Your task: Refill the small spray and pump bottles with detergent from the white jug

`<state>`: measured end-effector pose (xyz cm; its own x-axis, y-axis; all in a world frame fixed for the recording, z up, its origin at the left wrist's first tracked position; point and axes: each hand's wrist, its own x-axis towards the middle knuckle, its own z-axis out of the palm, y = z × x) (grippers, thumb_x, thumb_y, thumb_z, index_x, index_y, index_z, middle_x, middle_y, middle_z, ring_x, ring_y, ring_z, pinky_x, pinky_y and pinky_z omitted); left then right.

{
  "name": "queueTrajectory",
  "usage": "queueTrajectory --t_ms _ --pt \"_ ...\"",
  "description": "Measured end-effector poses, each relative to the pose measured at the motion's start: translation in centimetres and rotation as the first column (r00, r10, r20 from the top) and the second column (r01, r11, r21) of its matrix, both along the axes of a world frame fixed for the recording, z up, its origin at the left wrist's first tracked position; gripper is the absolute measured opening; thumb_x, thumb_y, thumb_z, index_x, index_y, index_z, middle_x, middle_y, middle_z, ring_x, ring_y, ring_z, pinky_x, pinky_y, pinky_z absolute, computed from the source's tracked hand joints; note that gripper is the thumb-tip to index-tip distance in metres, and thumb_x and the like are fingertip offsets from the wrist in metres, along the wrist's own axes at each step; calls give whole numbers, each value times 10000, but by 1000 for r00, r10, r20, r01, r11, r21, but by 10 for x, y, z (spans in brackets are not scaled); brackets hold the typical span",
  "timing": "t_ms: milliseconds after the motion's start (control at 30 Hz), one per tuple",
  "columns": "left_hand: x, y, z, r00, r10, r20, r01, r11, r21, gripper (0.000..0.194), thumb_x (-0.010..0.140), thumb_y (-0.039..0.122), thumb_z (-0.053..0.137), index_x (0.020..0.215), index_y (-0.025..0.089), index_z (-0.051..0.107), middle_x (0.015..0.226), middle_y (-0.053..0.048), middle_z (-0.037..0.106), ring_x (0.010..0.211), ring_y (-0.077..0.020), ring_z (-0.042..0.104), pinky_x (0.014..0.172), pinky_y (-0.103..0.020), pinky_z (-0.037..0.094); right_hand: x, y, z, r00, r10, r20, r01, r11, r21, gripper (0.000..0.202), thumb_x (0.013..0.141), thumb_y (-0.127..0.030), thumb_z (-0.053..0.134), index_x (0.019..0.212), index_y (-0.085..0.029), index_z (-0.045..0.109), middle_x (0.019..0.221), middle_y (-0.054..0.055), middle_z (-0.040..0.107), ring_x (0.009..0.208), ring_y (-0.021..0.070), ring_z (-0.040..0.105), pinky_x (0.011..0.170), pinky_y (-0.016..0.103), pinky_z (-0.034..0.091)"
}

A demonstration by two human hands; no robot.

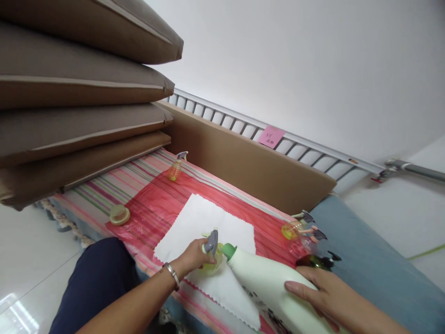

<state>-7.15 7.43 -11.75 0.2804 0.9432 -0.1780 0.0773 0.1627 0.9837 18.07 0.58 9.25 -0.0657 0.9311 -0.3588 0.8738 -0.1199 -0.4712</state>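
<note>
My left hand [193, 256] is closed on a grey trigger spray head [211, 242]. Just under it, a clear yellow spray bottle [212, 268] stands on a white cloth [205, 218] with a zigzag edge; whether my fingers also grip this bottle I cannot tell. My right hand [321, 292] wraps around a large pale green bottle [267, 278], tilted with its darker green spout [228, 251] at or right by the small bottle's mouth. Any liquid passing between them is too small to make out.
Red plastic sheeting [149, 204] lies under the cloth. An orange-tinted spray bottle [174, 169] and a round pale green lid or dish [119, 215] are on the left. At right stand a yellow spray bottle [290, 229], a pink one [302, 246] and a dark green pump bottle [316, 261]. Brown cushions [86, 93] overhang the left.
</note>
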Motion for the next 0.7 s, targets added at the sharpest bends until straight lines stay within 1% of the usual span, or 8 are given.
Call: queueTrajectory --t_ms 100,267,433,600,700 --pt "1 0 -2 1000 1 -4 -1 1000 11 462 545 220 735 992 163 633 622 61 541 473 -86 460 428 -201 374 0 1 1 1000 1 -17 -2 1000 -9 402 652 -597 620 594 -200 641 534 4 544 378 112 471 287 194 329" --pt "3 1 -4 1000 4 -10 -3 1000 20 441 543 210 742 970 163 640 646 58 554 464 -74 454 412 -187 376 0 4 5 1000 17 19 -17 1000 -20 377 663 -564 646 589 -194 619 561 6 550 403 120 497 281 188 331" --pt "3 1 -6 1000 0 -14 0 1000 24 436 547 211 747 967 155 640 639 55 558 456 -73 456 406 -183 379 1 7 5 999 18 30 -17 1000 -12 314 653 -499 684 629 -187 656 611 23 587 434 132 524 274 180 326" --pt "3 1 -6 1000 -5 -25 5 1000 30 467 546 218 752 993 151 633 648 48 567 463 -78 459 406 -184 370 2 10 6 993 72 94 -68 997 -37 357 744 -515 577 698 -169 650 645 30 595 424 114 518 289 173 314" --pt "3 1 -6 1000 -4 -31 6 999 34 462 545 215 747 987 148 630 655 44 569 474 -85 467 410 -191 375 2 11 7 990 79 118 -74 996 -51 360 760 -514 552 705 -167 631 622 22 585 410 106 500 294 174 303"
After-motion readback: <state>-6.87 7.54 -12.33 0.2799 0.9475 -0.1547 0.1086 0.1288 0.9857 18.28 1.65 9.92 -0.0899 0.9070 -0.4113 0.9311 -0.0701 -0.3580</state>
